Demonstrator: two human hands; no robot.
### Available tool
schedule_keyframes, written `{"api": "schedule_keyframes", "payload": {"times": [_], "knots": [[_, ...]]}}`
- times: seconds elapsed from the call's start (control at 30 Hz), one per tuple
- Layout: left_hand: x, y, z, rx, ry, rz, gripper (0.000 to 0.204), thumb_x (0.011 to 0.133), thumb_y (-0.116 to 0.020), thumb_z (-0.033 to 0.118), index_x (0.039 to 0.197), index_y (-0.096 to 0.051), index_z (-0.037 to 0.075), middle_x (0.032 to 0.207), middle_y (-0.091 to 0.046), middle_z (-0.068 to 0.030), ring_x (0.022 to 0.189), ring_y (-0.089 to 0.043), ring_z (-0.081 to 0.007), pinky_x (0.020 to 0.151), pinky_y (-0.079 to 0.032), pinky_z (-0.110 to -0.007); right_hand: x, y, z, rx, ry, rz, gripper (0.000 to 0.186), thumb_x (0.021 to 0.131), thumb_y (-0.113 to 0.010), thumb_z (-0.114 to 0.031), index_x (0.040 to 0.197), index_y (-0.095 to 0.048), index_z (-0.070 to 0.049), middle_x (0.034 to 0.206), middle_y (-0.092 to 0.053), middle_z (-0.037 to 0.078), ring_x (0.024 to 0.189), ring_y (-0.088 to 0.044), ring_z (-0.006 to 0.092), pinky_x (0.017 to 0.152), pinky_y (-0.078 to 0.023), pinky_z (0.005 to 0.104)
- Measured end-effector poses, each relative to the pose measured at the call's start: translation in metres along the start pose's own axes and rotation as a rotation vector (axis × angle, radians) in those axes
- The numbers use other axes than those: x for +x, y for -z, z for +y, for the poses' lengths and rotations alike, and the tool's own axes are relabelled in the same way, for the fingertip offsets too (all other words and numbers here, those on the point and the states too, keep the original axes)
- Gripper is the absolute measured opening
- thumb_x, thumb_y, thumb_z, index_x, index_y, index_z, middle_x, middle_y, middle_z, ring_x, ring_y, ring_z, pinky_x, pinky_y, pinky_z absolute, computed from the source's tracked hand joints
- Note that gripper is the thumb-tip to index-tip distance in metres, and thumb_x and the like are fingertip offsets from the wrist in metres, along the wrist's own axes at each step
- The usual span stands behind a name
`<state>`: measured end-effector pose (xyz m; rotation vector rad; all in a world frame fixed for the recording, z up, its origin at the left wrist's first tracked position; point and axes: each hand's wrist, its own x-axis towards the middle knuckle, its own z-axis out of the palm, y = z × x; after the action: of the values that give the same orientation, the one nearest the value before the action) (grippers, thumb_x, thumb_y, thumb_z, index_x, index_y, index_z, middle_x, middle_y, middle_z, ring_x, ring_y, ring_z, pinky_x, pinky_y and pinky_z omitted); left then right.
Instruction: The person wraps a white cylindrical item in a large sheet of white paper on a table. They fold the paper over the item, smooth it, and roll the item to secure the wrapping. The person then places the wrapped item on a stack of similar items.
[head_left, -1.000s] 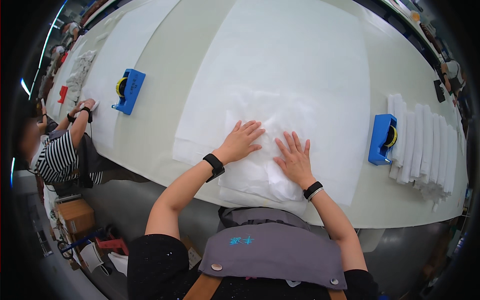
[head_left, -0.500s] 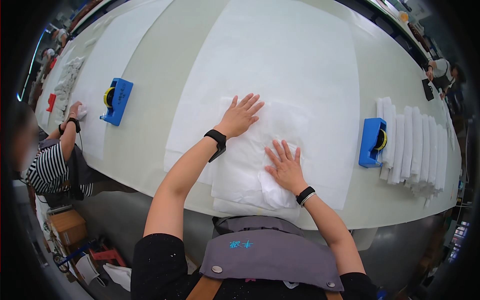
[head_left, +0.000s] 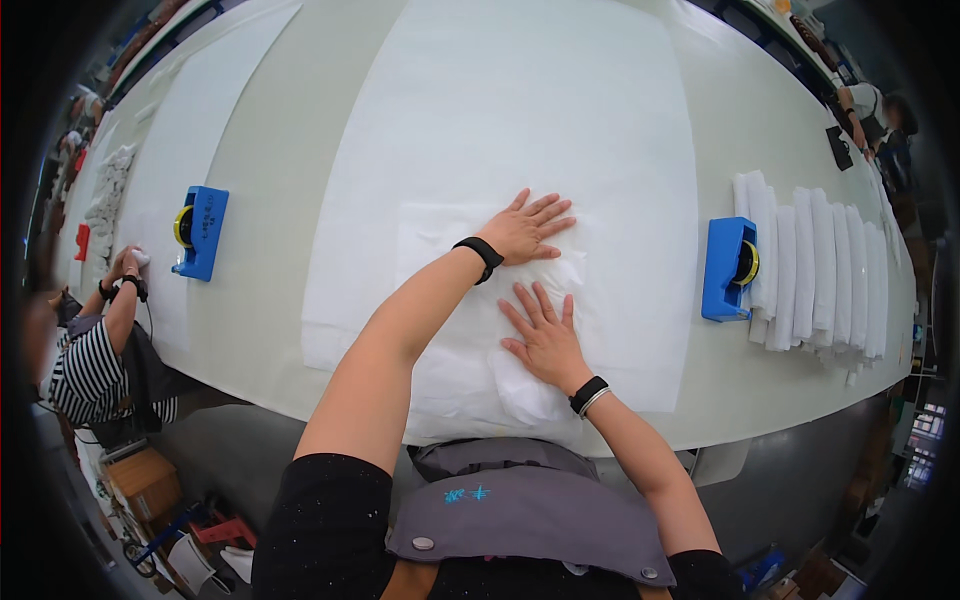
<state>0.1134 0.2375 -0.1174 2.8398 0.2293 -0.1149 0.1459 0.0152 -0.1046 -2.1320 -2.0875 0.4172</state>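
Observation:
Both my hands press flat on a thin white folded sheet (head_left: pixel 455 330) near the table's front edge. My left hand (head_left: pixel 528 230) rests on its upper part, toward the right side, fingers spread. Closer to me, my right hand (head_left: pixel 548 340) lies palm down with fingers apart. Beside and below that palm is a loose, crumpled white bundle (head_left: pixel 525 385), its material too plain to name. Under all this spreads a large smooth white sheet (head_left: pixel 500 100), reaching to the far side of the table. Neither hand grips anything.
A blue tape dispenser (head_left: pixel 732 270) stands at right, beside a row of rolled white bundles (head_left: pixel 815 265). Another blue tape dispenser (head_left: pixel 203 232) stands at left. A co-worker in a striped sleeve (head_left: pixel 90 370) handles something white there. A wooden box (head_left: pixel 145 480) sits below the table at lower left.
My left hand has slid to the right across the folded sheet. My right hand stays at the bundle, fingers still spread. The whole view has shifted a little.

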Motion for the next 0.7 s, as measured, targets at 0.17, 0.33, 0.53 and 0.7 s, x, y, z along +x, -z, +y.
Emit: {"api": "schedule_keyframes", "payload": {"times": [0.17,0.33,0.53,0.7], "knots": [[0.009,0.007,-0.013,0.133,0.187,0.047,0.06,0.1,-0.033,0.053,0.153,-0.024,0.027,0.162,-0.014,-0.0019,0.149,-0.01,-0.0214,0.12,-0.009,-0.05,0.0,-0.004,-0.002,-0.012,0.003,0.009,0.059,0.095,-0.044,-0.054,0.149,-0.037,-0.03,0.16,-0.021,0.002,0.149,-0.012,0.0236,0.113,-0.005,0.0651],[-0.057,0.014,0.058,-0.268,-0.137,0.274,0.065,0.091,-0.062,0.036,0.148,-0.036,0.017,0.154,-0.032,-0.009,0.145,-0.024,-0.0273,0.116,-0.023,-0.052,0.0,-0.009,0.001,-0.069,-0.079,-0.101,0.058,0.096,-0.044,-0.052,0.148,-0.037,-0.028,0.159,-0.024,0.003,0.149,-0.014,0.0252,0.114,-0.004,0.064],[-0.196,-0.009,0.148,-0.256,-0.262,0.043,0.071,0.082,-0.069,0.045,0.145,-0.04,0.032,0.147,-0.04,-0.009,0.136,-0.038,-0.0277,0.114,-0.029,-0.052,0.001,-0.014,0.006,-0.032,0.007,0.037,0.059,0.097,-0.044,-0.052,0.151,-0.032,-0.032,0.162,-0.017,-0.001,0.15,-0.008,0.0238,0.114,-0.004,0.0644],[-0.191,-0.038,0.156,0.021,-0.105,0.138,0.079,0.074,-0.075,0.038,0.145,-0.039,0.034,0.146,-0.041,-0.006,0.133,-0.042,-0.0248,0.108,-0.035,-0.05,0.002,-0.015,0.01,-0.059,0.03,0.015,0.059,0.097,-0.044,-0.052,0.151,-0.03,-0.033,0.162,-0.015,0.0,0.15,-0.008,0.0249,0.113,-0.007,0.0657]]}}
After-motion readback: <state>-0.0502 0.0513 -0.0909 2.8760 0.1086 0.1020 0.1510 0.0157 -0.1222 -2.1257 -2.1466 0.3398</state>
